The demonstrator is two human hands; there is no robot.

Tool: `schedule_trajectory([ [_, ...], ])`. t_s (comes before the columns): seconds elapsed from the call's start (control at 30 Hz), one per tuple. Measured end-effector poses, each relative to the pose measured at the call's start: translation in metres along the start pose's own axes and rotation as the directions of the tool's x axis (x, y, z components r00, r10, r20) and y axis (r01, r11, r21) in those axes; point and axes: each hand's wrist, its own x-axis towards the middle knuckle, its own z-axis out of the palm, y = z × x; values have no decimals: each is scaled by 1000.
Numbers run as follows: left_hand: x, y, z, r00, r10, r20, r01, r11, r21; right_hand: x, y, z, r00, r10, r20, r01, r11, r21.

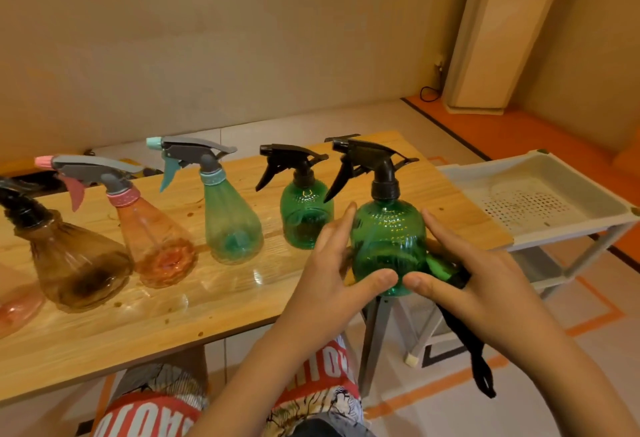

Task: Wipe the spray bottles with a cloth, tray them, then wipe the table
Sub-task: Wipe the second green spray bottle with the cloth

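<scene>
Fingers of left hand [325, 273] and right hand [474, 284] hug the round green plastic spray bottle [388, 242] at its belly; probably light, slippery.

- Gripping a green spray bottle [388, 246] upright between left hand [325, 270] and right hand [474, 280], fingers curled round its sides, thumbs almost meeting low on its front.
- Black trigger head on top, nozzle pointing left.
- Pinned under the right palm against the bottle: a green-and-black cloth [441, 265], black strap dangling below the wrist.
- Held at the near edge of the wooden table [173, 332].
- Lined up along the table, nozzles left: a second green bottle [304, 214] just behind the left fingers, then a teal bottle [232, 221], a pink bottle [159, 246], a brown bottle [72, 263].
- Beside the table's right end: a white perforated tray [485, 187] on a pale rack.
</scene>
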Motion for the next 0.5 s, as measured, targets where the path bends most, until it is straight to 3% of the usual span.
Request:
schedule_trajectory([
  [0.5,51,-30,27,991,-70,-115,89,981,170,63,48,28,996,74,59,-65,988,-143],
])
